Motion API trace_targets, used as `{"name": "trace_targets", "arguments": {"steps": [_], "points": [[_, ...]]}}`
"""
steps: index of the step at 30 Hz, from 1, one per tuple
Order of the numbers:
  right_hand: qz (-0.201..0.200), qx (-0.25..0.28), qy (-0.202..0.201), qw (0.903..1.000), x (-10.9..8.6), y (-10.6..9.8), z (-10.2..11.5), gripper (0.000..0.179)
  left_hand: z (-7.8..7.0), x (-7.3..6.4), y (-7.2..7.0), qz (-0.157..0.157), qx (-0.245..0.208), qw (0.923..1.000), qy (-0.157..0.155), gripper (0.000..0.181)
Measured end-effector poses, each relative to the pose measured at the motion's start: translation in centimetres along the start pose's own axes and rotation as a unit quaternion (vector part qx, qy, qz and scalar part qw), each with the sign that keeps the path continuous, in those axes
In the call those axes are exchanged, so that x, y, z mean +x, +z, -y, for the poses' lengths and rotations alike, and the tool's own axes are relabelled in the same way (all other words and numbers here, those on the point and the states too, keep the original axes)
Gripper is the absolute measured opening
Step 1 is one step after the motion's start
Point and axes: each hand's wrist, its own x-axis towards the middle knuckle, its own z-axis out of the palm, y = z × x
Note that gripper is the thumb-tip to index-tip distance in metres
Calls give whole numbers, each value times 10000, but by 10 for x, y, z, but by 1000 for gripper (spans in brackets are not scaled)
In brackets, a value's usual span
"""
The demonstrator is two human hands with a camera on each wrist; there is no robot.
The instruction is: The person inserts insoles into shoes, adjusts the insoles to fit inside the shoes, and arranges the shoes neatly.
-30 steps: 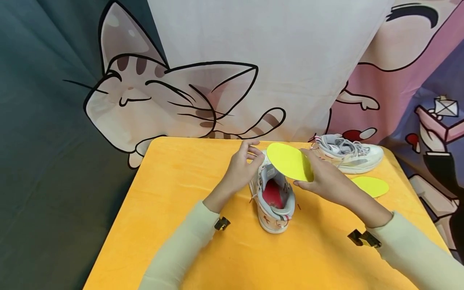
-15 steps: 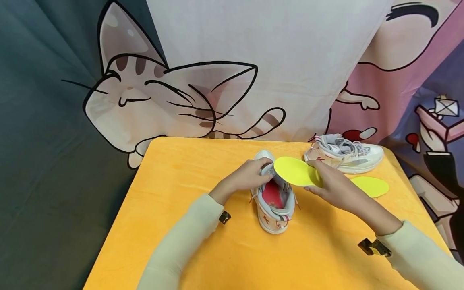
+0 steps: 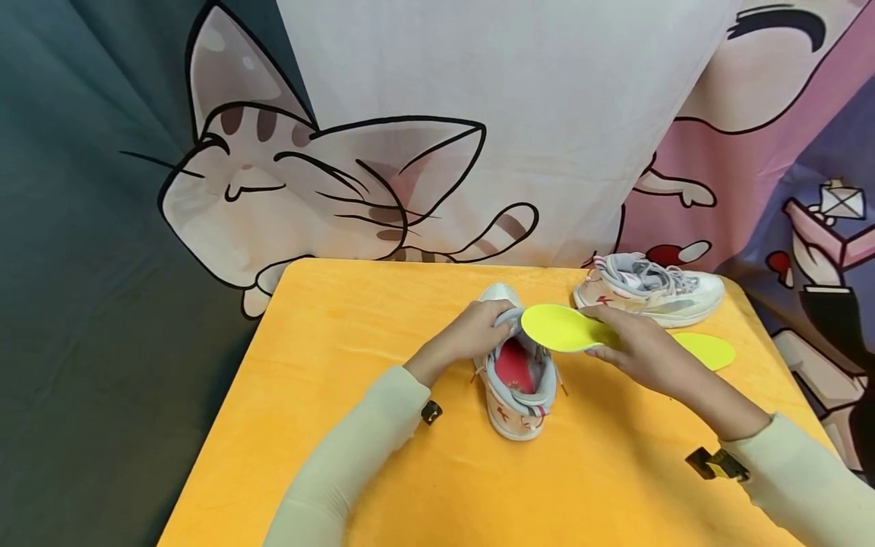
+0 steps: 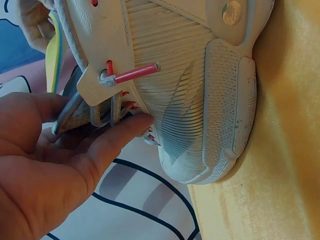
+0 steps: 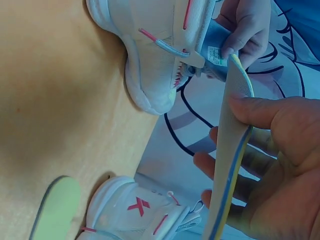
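Note:
A white sneaker (image 3: 517, 422) stands on the table with its heel toward me and its red inside (image 3: 514, 368) showing. My left hand (image 3: 473, 332) pinches the sneaker's padded grey tongue (image 5: 217, 56) between thumb and fingers, holding it up at the front of the opening. In my right hand (image 3: 640, 352) is a yellow insole (image 3: 557, 328), gripped by one end with thumb on one face and fingers on the other. Its free end hangs above the sneaker's opening, close to the left hand. The right wrist view shows the insole's pale underside (image 5: 226, 125) and blue edge.
A second white sneaker (image 3: 677, 305) lies at the back right of the yellow-covered table (image 3: 328, 342), toe pointing right. Another yellow insole (image 3: 708, 349) lies in front of it, partly behind the right hand. A printed cat curtain (image 3: 410, 68) hangs behind the table.
My left hand has come from beside the sneaker's front onto its tongue and taken hold of it. The right hand has moved the insole slightly right and lower, tilting it flatter.

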Motion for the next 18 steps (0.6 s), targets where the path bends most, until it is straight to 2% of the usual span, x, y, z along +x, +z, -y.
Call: {"name": "trace_targets", "arguments": {"steps": [7, 12, 18], "points": [[-73, 6, 53, 10000, -4, 0, -3, 57, 1, 4, 2, -232, 322, 9992, 88, 30], [-53, 45, 45, 10000, -7, 0, -6, 58, 4, 0, 1, -460, 122, 9988, 125, 28], [-76, 143, 72, 9998, -9, -7, -9, 59, 3, -12, -2, -1050, -207, 9942, 52, 25]]}}
